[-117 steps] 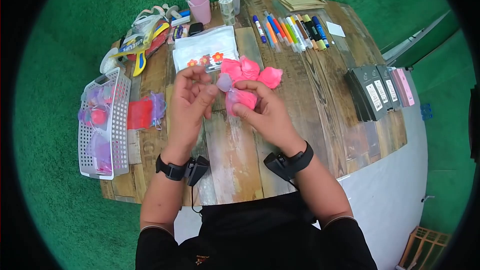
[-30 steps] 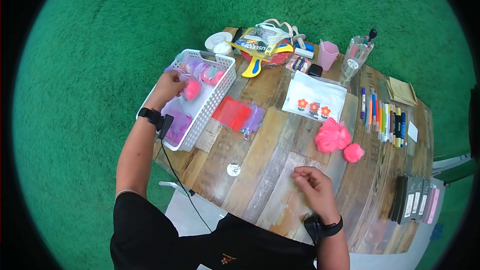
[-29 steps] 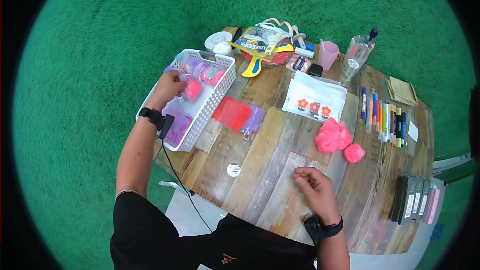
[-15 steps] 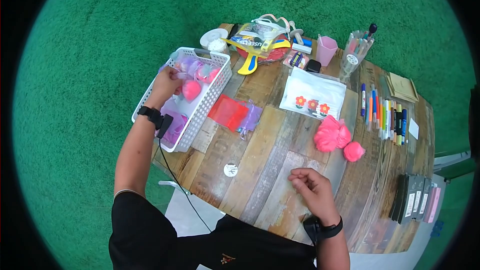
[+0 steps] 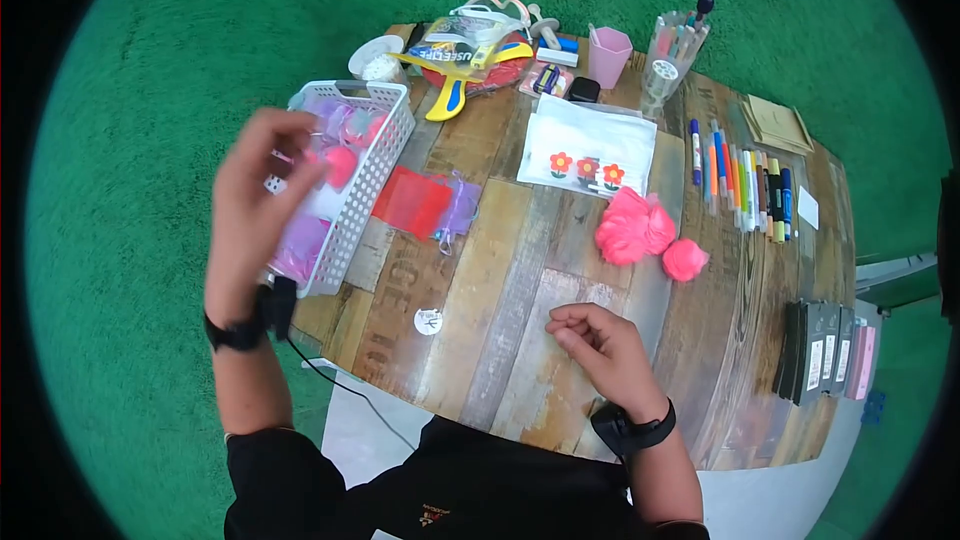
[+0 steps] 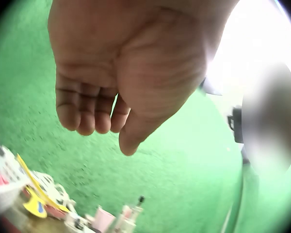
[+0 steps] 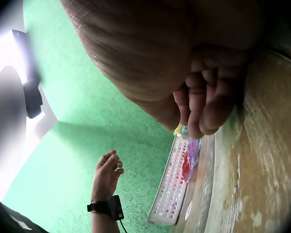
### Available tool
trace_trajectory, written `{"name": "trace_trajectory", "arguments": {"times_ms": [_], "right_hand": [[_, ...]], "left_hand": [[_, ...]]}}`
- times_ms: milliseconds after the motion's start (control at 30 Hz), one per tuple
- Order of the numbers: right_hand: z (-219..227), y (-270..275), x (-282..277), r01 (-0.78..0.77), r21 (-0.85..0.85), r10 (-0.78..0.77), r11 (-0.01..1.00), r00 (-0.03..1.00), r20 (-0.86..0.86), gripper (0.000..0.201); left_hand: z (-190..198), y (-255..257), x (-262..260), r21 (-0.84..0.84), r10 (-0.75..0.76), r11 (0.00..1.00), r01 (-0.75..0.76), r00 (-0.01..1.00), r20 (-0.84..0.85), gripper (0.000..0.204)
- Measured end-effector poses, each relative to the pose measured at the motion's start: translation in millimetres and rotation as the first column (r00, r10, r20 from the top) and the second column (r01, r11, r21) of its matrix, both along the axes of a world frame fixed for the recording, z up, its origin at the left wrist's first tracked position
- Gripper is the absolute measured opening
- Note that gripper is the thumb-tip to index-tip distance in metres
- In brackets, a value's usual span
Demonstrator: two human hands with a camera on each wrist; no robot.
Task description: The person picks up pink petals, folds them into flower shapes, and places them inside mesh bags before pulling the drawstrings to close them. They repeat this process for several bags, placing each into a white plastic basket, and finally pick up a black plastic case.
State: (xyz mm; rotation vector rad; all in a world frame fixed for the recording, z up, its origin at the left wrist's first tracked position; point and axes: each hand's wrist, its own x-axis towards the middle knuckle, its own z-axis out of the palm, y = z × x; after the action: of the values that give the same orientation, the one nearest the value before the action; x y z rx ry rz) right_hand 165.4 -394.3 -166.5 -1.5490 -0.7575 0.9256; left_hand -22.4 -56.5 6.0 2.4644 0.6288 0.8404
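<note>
My left hand is raised over the near side of the white basket, fingers bent loosely, thumb apart. The left wrist view shows that hand with nothing in it. Inside the basket are purple mesh pouches and a pink ball. My right hand lies low over the front of the table, fingers loosely curled around nothing. Beyond it are a bunched pink bundle and a smaller pink ball. Red and purple mesh pouches lie beside the basket.
A round white sticker lies near the front edge. White bags with flowers, a pink cup and a pen holder stand or lie at the back. Markers and black boxes are at the right.
My left hand has come up out of the basket toward me, leaving the pink ball there. The right hand keeps its pose. The head view has shifted, and everything on the table appears further left and higher.
</note>
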Motion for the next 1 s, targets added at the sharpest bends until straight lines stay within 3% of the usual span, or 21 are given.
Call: {"name": "trace_trajectory", "arguments": {"times_ms": [67,133,233,333,533,633,767,867,900,1000], "right_hand": [[0.3,0.3,-0.6,-0.010,-0.001,0.010,1.000,1.000,0.009,0.023],[1.2,-0.5,0.9,-0.020,-0.002,0.020,1.000,1.000,0.022,0.023],[-0.3,-1.8,0.9,-0.017,-0.001,0.017,1.000,0.999,0.032,0.022],[5.1,-0.8,-0.7,-0.020,-0.028,0.022,0.999,0.997,0.076,0.022],[2.4,-0.6,-1.7,-0.007,-0.002,0.007,1.000,0.997,0.081,0.025],[2.9,-1.5,-1.3,-0.014,-0.002,0.014,1.000,0.997,0.073,0.022],[3.2,-2.1,-3.1,-0.016,-0.010,0.017,1.000,0.995,0.101,0.022],[6.8,-0.6,-2.0,-0.014,-0.013,0.015,1.000,0.991,0.132,0.022],[7.1,-0.9,-2.4,-0.013,-0.015,0.015,1.000,0.991,0.136,0.023],[7.0,-0.6,-2.9,-0.014,-0.013,0.015,1.000,0.989,0.144,0.022]], "left_hand": [[-7.5,-43.7,17.7,-0.058,-0.212,0.977,0.205,0.964,-0.164,0.042],[-41.7,-47.1,37.5,0.152,-0.318,0.915,0.374,0.900,-0.299,0.044],[-97.0,-31.5,56.8,0.162,-0.302,0.917,0.366,0.898,-0.319,0.039],[-106.8,-38.1,72.0,0.074,-0.099,0.987,0.142,0.902,-0.419,0.033],[-128.3,-42.0,87.1,0.343,0.009,0.931,0.124,0.932,-0.362,0.029],[-139.9,-22.7,85.2,0.313,0.008,0.943,0.113,0.932,-0.361,0.022],[-121.8,-8.0,78.5,0.119,0.037,0.992,-0.029,0.997,-0.070,0.015],[-103.8,-2.1,73.6,-0.230,0.066,0.971,-0.060,0.998,0.017,0.015],[-105.9,-0.6,73.2,-0.335,0.059,0.942,-0.024,0.994,0.093,0.013],[-105.5,-7.2,74.1,-0.373,-0.037,0.920,0.119,0.975,0.219,0.011]]}}
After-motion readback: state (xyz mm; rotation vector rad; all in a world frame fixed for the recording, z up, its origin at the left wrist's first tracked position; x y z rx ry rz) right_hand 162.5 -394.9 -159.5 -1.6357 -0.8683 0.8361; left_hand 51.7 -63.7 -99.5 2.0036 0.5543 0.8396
